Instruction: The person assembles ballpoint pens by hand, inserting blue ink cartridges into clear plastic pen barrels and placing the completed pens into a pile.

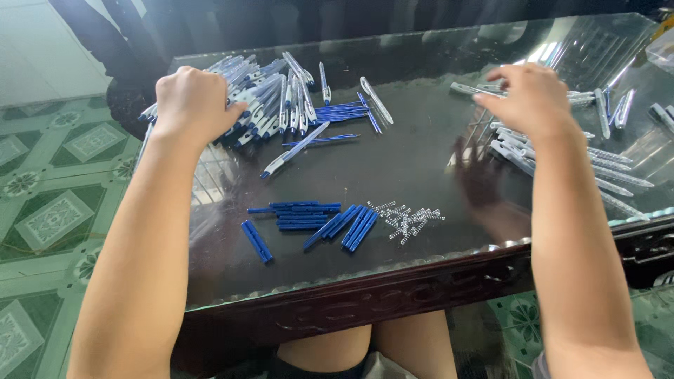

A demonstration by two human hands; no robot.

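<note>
From the head camera, the left hand (193, 105) is curled into a fist on the heap of assembled white-and-blue plastic pens (270, 105); whether it grips one I cannot tell. The right hand (533, 98) hovers with bent fingers over the clear ribbed pen barrels (604, 165), holding nothing visible. On the dark glass-topped table (421, 175), near its front edge, lie loose blue plastic pen parts (316, 221) and small metal springs (411, 219). No tray or box holds them.

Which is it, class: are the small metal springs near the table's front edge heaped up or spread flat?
Spread flat: the springs lie loosely scattered in one layer on the glass table, beside the blue pen parts.
</note>
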